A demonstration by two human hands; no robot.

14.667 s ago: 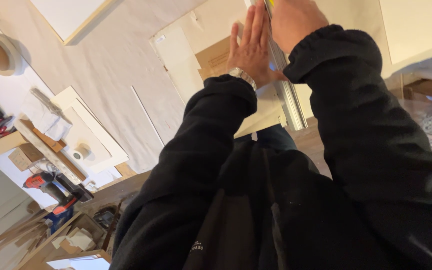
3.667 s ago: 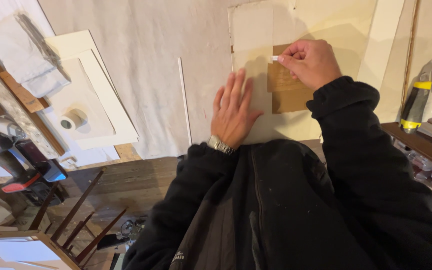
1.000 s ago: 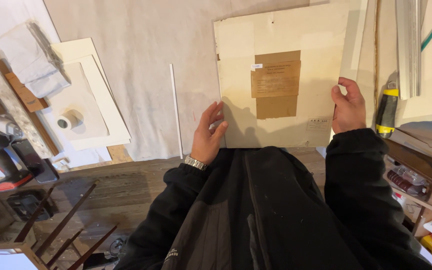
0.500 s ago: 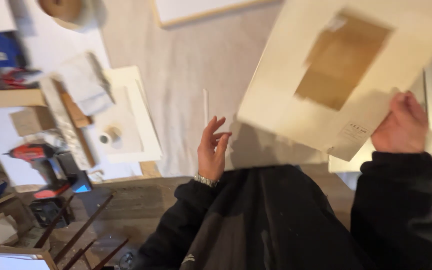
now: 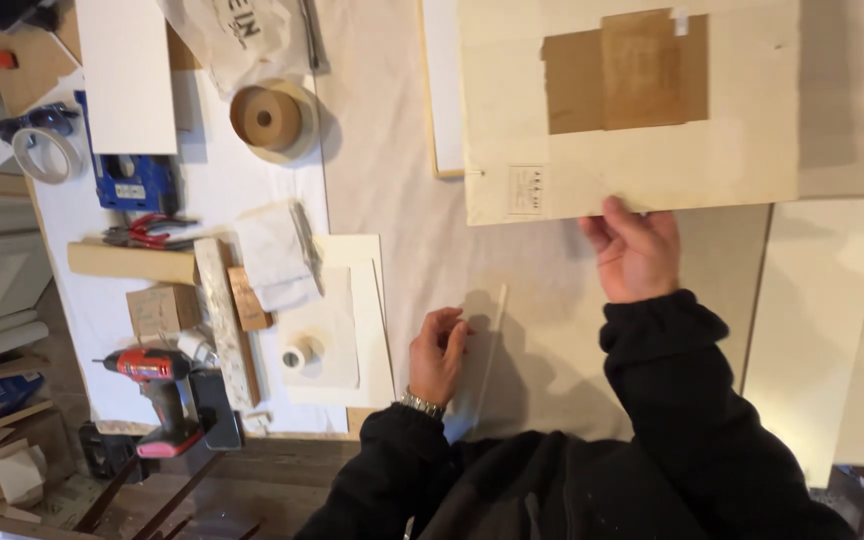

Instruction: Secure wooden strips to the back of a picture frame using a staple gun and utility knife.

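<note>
My right hand [image 5: 634, 248] grips the near edge of a large cream board [image 5: 642, 150], holding it above the cloth-covered table. The board bears brown paper patches [image 5: 624, 72] and a small label. My left hand [image 5: 439, 352] rests on the cloth with fingers curled, touching a thin pale stick [image 5: 489, 340] that lies on the table. A watch sits on that wrist. Both arms wear black sleeves.
To the left lie a white mat board [image 5: 352, 320] with a small tape roll [image 5: 297, 354], a red drill [image 5: 157, 385], a brown tape roll [image 5: 266, 118], a blue box [image 5: 132, 180], wood blocks and red pliers. Another pale board [image 5: 817, 320] lies at right.
The board has swung from tilted to level and is held by my right hand alone. My left hand has dropped from mid-air onto the table by the thin stick.
</note>
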